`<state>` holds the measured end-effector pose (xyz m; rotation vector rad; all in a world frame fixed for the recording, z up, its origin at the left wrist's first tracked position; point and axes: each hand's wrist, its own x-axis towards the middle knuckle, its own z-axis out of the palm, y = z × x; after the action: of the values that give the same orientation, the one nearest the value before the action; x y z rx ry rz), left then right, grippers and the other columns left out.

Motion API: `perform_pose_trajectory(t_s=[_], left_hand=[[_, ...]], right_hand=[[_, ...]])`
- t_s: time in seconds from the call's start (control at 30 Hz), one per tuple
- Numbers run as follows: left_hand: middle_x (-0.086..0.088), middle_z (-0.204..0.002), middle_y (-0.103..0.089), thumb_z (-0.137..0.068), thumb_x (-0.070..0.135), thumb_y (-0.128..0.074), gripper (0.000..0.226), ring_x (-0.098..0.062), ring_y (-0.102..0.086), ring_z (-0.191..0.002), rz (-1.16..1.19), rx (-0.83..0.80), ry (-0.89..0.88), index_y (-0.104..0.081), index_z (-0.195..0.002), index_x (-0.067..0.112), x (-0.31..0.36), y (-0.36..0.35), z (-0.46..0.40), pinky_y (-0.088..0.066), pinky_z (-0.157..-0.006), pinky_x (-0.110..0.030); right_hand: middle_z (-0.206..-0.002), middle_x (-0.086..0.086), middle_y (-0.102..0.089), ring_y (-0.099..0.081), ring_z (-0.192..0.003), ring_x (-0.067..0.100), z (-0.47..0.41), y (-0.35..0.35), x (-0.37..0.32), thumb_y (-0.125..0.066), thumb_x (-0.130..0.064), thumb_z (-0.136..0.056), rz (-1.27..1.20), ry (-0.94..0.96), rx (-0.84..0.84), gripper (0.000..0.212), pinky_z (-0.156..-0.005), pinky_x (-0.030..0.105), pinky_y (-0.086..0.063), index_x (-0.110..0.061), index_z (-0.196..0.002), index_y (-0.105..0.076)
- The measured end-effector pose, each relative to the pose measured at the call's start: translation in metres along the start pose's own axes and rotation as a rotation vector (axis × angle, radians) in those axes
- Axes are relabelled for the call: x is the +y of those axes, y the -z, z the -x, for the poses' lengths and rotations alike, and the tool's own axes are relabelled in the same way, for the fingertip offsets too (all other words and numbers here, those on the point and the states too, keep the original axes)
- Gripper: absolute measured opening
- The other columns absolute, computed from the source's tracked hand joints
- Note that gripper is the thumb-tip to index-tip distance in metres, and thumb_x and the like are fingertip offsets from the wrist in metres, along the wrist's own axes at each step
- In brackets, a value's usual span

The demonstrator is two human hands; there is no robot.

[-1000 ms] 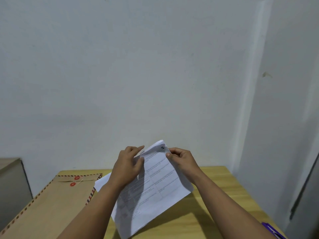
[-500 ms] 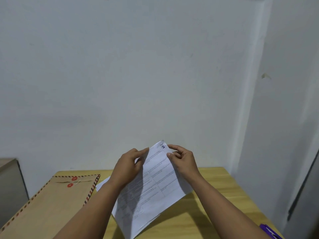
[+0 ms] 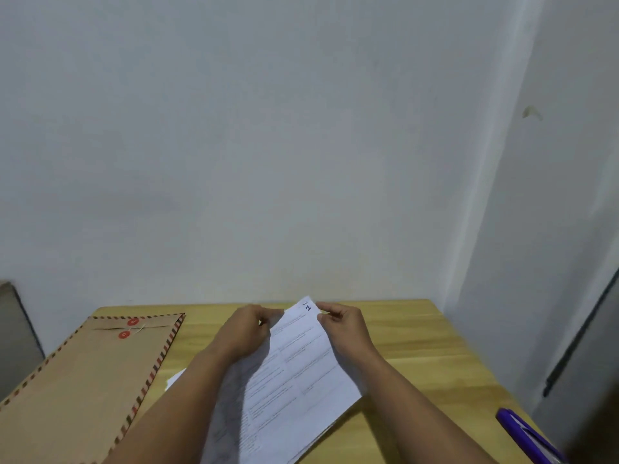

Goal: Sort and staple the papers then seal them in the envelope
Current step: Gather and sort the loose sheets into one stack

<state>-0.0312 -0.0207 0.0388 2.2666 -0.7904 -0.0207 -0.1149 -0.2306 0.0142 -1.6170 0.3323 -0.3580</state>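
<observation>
A stack of white printed papers (image 3: 301, 380) is held tilted above the wooden table (image 3: 418, 356), its top corner marked with a handwritten 1. My left hand (image 3: 244, 333) grips the stack's upper left edge. My right hand (image 3: 345, 326) pinches the upper right edge near the number. A brown envelope (image 3: 87, 380) with a striped border and two red string buttons lies flat on the table's left side. A purple stapler (image 3: 526, 437) rests at the table's right front edge, partly cut off by the frame.
A white wall stands right behind the table, and another wall closes the right side. A grey object (image 3: 16, 333) sits left of the table. A white paper corner (image 3: 176, 378) peeks out under my left forearm.
Both hands and the papers have come down lower, closer to the table. The view has tilted down, showing more of the table and the stapler.
</observation>
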Motion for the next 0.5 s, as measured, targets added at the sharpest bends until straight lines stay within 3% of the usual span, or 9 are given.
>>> perform_pose_trajectory(t_s=[0.1,0.17,0.23,0.3,0.33,0.4,0.43,0.5], left_hand=[[0.015,-0.101,-0.075,-0.098,0.018,-0.050,0.027,-0.001,-0.065,-0.097,0.011,-0.028,0.006,-0.072,-0.104,0.032,-0.017,-0.028,0.003,-0.051,-0.087,-0.025],[0.009,-0.087,-0.071,-0.095,0.015,-0.046,0.030,-0.010,-0.062,-0.084,-0.011,-0.047,0.014,-0.071,-0.099,0.031,-0.027,-0.045,0.003,-0.053,-0.080,-0.029],[0.011,-0.074,-0.056,-0.082,0.008,-0.040,0.028,-0.014,-0.049,-0.071,-0.041,-0.051,0.034,-0.064,-0.091,0.021,-0.034,-0.061,0.004,-0.051,-0.069,-0.036],[0.008,-0.074,-0.053,-0.076,0.006,-0.037,0.025,-0.016,-0.051,-0.073,-0.053,-0.035,0.057,-0.057,-0.085,0.017,-0.041,-0.075,0.004,-0.051,-0.070,-0.039],[0.005,-0.080,-0.059,-0.078,0.006,-0.039,0.033,-0.016,-0.057,-0.080,-0.045,-0.023,0.069,-0.064,-0.091,0.022,-0.045,-0.081,0.004,-0.053,-0.076,-0.039],[0.004,-0.095,-0.062,-0.084,0.010,-0.042,0.051,-0.018,-0.061,-0.096,-0.030,-0.010,0.072,-0.068,-0.122,0.034,-0.051,-0.091,0.002,-0.052,-0.086,-0.038],[0.005,-0.098,-0.062,-0.085,0.013,-0.044,0.055,-0.018,-0.061,-0.099,-0.030,0.001,0.064,-0.062,-0.133,0.033,-0.055,-0.097,0.001,-0.051,-0.088,-0.038],[0.010,-0.092,-0.058,-0.085,0.016,-0.046,0.057,-0.016,-0.060,-0.092,-0.025,0.047,0.036,-0.059,-0.138,0.033,-0.059,-0.109,0.000,-0.051,-0.085,-0.038]], right_hand=[[-0.097,-0.001,-0.083,-0.080,-0.092,0.024,-0.004,0.001,0.032,-0.061,-0.009,-0.090,0.053,-0.050,0.026,0.034,-0.088,0.047,-0.064,-0.030,-0.105,-0.082],[-0.091,0.004,-0.083,-0.077,-0.084,0.025,-0.009,0.004,0.051,-0.060,-0.010,-0.087,0.082,-0.068,0.026,0.038,-0.080,0.043,-0.061,-0.034,-0.105,-0.083],[-0.091,0.009,-0.083,-0.079,-0.084,0.029,-0.011,0.006,0.066,-0.059,-0.004,-0.090,0.086,-0.093,-0.029,0.041,-0.080,0.044,-0.062,-0.030,-0.111,-0.082],[-0.098,0.009,-0.083,-0.080,-0.091,0.030,-0.014,0.010,0.078,-0.056,0.003,-0.092,0.104,-0.104,-0.087,0.045,-0.087,0.048,-0.064,-0.024,-0.118,-0.080],[-0.101,0.007,-0.083,-0.080,-0.093,0.028,-0.015,0.011,0.083,-0.055,0.004,-0.092,0.122,-0.102,-0.104,0.047,-0.089,0.049,-0.064,-0.024,-0.120,-0.080],[-0.103,0.002,-0.083,-0.080,-0.095,0.023,-0.017,0.013,0.090,-0.053,0.004,-0.091,0.171,-0.092,-0.106,0.049,-0.090,0.048,-0.064,-0.026,-0.120,-0.079],[-0.103,-0.001,-0.083,-0.080,-0.096,0.020,-0.018,0.013,0.091,-0.053,0.004,-0.091,0.190,-0.090,-0.099,0.050,-0.090,0.047,-0.064,-0.027,-0.119,-0.080],[-0.101,-0.003,-0.083,-0.079,-0.093,0.017,-0.019,0.012,0.092,-0.054,0.003,-0.090,0.209,-0.097,-0.091,0.049,-0.089,0.043,-0.064,-0.027,-0.117,-0.081]])
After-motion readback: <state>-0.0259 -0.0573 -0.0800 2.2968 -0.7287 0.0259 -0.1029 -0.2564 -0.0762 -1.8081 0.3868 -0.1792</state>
